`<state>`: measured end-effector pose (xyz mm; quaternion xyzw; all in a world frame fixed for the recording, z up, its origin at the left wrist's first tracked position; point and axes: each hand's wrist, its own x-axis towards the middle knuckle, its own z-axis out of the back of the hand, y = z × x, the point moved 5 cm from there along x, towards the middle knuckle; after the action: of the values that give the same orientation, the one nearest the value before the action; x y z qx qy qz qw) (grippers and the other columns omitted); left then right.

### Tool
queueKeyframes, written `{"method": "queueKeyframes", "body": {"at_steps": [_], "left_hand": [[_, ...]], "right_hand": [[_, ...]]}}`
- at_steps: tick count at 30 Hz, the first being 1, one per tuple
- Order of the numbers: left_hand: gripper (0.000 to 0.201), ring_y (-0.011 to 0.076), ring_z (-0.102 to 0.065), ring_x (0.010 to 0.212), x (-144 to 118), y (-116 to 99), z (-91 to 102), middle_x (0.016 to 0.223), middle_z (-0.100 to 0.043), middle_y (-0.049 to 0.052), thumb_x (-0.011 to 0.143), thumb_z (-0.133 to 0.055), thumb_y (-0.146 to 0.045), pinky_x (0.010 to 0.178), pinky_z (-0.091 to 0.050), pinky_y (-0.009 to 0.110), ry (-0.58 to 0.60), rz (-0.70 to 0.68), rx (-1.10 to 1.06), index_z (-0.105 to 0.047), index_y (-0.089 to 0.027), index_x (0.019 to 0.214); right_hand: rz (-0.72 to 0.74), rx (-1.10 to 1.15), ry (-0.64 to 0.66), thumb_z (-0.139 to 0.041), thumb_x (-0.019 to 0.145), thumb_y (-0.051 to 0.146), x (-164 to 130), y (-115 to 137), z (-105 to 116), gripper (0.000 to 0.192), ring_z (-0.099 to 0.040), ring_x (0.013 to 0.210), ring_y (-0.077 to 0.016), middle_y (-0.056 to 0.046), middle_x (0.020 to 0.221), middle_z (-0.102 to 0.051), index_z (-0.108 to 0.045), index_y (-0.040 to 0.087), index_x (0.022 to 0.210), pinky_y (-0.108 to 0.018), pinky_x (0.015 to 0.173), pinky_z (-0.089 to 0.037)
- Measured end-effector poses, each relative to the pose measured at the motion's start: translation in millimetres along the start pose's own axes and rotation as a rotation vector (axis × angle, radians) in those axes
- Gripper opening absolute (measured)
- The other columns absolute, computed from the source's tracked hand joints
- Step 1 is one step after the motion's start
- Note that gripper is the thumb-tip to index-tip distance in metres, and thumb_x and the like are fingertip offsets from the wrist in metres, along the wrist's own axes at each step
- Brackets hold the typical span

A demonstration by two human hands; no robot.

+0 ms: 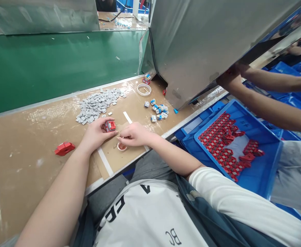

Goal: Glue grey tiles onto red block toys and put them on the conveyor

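While the left hand pinches a small red part just above the desk, the right hand sits beside it, fingers closed on something too small to tell, right over a small cup. Grey chips lie heaped behind; a second red part lies left. Blue bin of red parts at right, a co-worker's arms above it.

The brown desk carries a heap of small grey pieces at its far middle. A lone red part lies to the left. A white ring and scattered blue-and-white parts lie far right, and a small round cup sits near the front edge.
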<state>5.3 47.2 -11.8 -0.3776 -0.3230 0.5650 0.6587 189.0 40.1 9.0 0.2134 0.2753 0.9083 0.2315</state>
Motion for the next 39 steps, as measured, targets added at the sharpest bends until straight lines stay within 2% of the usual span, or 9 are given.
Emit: {"method": "queueKeyframes", "body": {"at_steps": [3,6,9,11,18,28,39], "left_hand": [[0.072,0.0249,-0.071,0.092,-0.1,0.3,-1.0,0.116,-0.077,0.008,0.072,-0.087,-0.067,0.085,-0.057,0.037,0.0,-0.017,0.002,-0.077,-0.021,0.126],[0.074,0.0234,-0.069,0.086,0.1,0.9,-2.3,0.113,-0.077,0.008,0.071,-0.088,-0.07,0.08,-0.057,0.036,-0.002,-0.016,0.003,-0.077,-0.021,0.124],[0.075,0.0211,-0.066,0.078,0.3,0.6,-2.5,0.106,-0.076,0.006,0.07,-0.089,-0.072,0.076,-0.055,0.035,-0.007,-0.013,0.028,-0.078,-0.022,0.124],[0.075,0.0207,-0.065,0.077,0.2,0.1,-2.1,0.104,-0.075,0.005,0.07,-0.089,-0.072,0.075,-0.055,0.035,-0.002,-0.013,0.047,-0.078,-0.022,0.125],[0.076,0.0219,-0.065,0.08,-0.6,-3.0,-1.1,0.105,-0.075,0.005,0.071,-0.087,-0.074,0.078,-0.056,0.036,-0.004,-0.027,0.097,-0.078,-0.022,0.125],[0.076,0.0207,-0.063,0.077,-1.8,-7.1,-0.7,0.105,-0.076,0.006,0.072,-0.086,-0.075,0.076,-0.056,0.035,0.004,-0.005,0.128,-0.078,-0.022,0.125],[0.07,0.0242,-0.068,0.085,-1.0,-6.3,-0.6,0.108,-0.077,0.007,0.074,-0.087,-0.069,0.079,-0.058,0.035,-0.005,-0.017,0.118,-0.078,-0.023,0.126]], "right_hand": [[-0.025,0.11,-0.098,-0.053,0.108,0.038,2.0,-5.2,4.6,0.051,-0.034,0.058,-0.0106,0.005,0.06,-0.034,-0.034,0.022,0.063,-0.031,0.063,-0.025],[-0.071,0.207,-0.305,-0.051,0.11,0.053,10.4,-13.9,17.1,0.059,-0.029,0.06,-0.0102,0.006,0.062,-0.028,-0.029,0.023,0.064,-0.03,0.063,-0.025],[-0.128,0.237,-0.487,-0.049,0.109,0.067,21.2,-22.3,26.2,0.065,-0.03,0.063,-0.0106,0.006,0.065,-0.026,-0.026,0.024,0.065,-0.03,0.065,-0.027],[-0.143,0.249,-0.539,-0.047,0.108,0.072,27.7,-26.1,26.1,0.067,-0.03,0.064,-0.0108,0.006,0.066,-0.026,-0.026,0.024,0.066,-0.03,0.065,-0.028],[-0.151,0.252,-0.574,-0.047,0.108,0.071,32.5,-34.3,14.1,0.065,-0.032,0.065,-0.0114,0.006,0.066,-0.029,-0.026,0.024,0.067,-0.031,0.067,-0.029],[-0.168,0.226,-0.572,-0.048,0.108,0.066,31.8,-39.1,14.0,0.064,-0.032,0.065,-0.0112,0.005,0.065,-0.029,-0.027,0.024,0.066,-0.03,0.066,-0.028],[-0.13,0.199,-0.407,-0.047,0.112,0.054,32.9,-38.4,5.3,0.06,-0.033,0.065,-0.0112,0.006,0.064,-0.027,-0.026,0.024,0.065,-0.03,0.067,-0.028]]}}
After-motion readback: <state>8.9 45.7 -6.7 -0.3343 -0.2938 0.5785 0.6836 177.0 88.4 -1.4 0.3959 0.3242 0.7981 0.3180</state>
